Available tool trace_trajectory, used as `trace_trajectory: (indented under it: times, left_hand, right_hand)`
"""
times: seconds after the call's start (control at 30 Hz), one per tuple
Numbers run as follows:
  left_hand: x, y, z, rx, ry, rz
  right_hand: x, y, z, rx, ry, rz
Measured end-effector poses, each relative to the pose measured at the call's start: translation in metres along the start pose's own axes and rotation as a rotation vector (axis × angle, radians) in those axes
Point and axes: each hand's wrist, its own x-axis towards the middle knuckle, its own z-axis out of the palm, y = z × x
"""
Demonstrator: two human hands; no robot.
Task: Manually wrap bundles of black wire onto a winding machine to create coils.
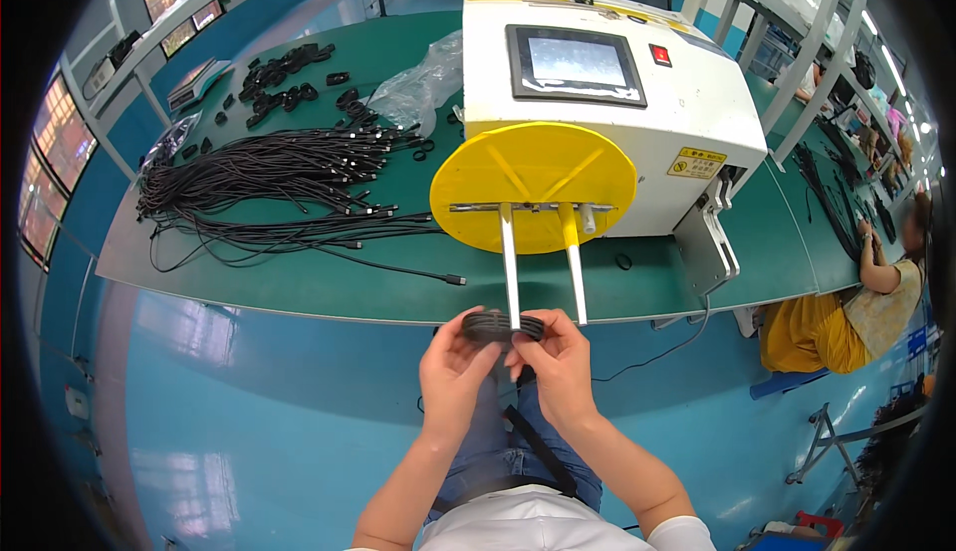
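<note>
Just beyond the table's front edge, a coiled black cable [486, 327] is between my two hands. My left hand [454, 367] grips its left side with bent fingers and thumb. Its right side is in my right hand [560, 364], thumb near the middle of the coil. A silver rod [510, 262] reaches down to the coil from the yellow disc [478, 178] of a white machine; whether the coil is around the rod or only beside it I cannot tell. To the right, a second rod [575, 272] carries nothing.
A large bundle of black cables [269, 178] lies on the green table [398, 287], with one cable end [455, 279] near the front. Behind are small black coils [284, 98] and clear plastic bags [423, 83]. The white machine [687, 98] has a screen. A seated person [856, 302] works farther right.
</note>
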Motion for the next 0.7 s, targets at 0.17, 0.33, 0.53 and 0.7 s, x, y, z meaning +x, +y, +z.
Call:
trace_trajectory:
  times: [0.17,0.33,0.53,0.7]
  left_hand:
    - [0.014,0.004,-0.009,-0.280,0.000,-0.226]
    - [0.015,0.005,-0.012,-0.267,-0.052,-0.231]
    - [0.015,-0.006,-0.013,-0.207,-0.048,-0.182]
    - [0.018,-0.007,-0.015,-0.167,-0.067,-0.170]
  right_hand:
    - [0.001,-0.001,-0.002,0.013,-0.104,-0.059]
    - [-0.001,-0.011,-0.013,-0.387,-0.181,-0.206]
    - [-0.007,-0.002,-0.007,-0.713,-0.111,-0.437]
    - [-0.006,0.007,-0.006,-0.888,-0.183,-0.666]
